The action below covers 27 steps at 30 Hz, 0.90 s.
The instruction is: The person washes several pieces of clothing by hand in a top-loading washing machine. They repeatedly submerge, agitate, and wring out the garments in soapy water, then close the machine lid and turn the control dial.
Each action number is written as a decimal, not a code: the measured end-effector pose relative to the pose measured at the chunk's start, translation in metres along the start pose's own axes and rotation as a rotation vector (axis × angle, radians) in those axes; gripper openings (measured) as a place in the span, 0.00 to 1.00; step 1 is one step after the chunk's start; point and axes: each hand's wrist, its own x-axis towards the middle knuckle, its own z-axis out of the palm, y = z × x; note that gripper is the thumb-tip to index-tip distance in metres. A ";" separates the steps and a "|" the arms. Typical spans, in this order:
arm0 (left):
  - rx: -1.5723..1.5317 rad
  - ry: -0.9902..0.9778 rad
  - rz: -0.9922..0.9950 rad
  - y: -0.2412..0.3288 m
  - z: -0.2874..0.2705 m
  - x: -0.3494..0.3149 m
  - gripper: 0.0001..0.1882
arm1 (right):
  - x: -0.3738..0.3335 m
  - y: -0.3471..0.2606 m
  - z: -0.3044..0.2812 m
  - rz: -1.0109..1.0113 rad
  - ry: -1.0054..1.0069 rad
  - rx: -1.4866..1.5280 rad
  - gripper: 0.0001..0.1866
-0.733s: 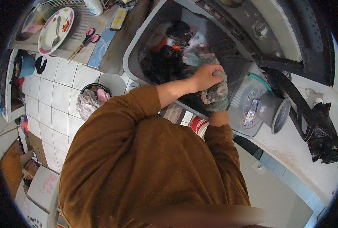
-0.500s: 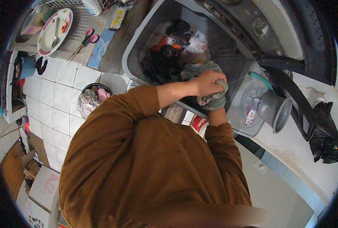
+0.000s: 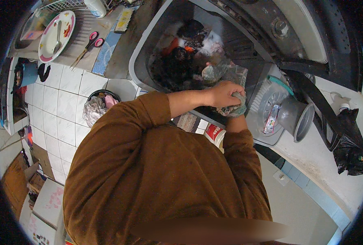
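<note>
At the near right corner of a grey plastic tub [image 3: 138, 53], my left hand [image 3: 224, 94] is closed on a wet grey-green patterned cloth [image 3: 235, 74]. Bunched fabric shows at its fingers, and the rest of the cloth reaches into the tub. My right forearm [image 3: 236, 124] comes up from below to the same cloth. Fabric and my left hand cover the right hand, so its fingers are hidden. Dark wet laundry [image 3: 171, 67] lies in the tub, with orange and white pieces among it and some suds.
Right of the tub, a grey drain tray [image 3: 253, 118] holds a clear grey container [image 3: 298, 118]. A black plastic bag [image 3: 349, 147] lies farther right. A machine panel with a knob [image 3: 280, 28] rises behind. On the left counter are a plate [image 3: 46, 47] with a spoon and scissors [image 3: 87, 47].
My left hand has shifted slightly toward me. Beyond it, the cloth has changed shape and now stretches farther into the tub.
</note>
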 end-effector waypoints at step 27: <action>0.586 0.546 -0.092 0.008 -0.028 0.006 0.28 | 0.006 0.011 -0.026 0.127 0.146 -0.200 0.29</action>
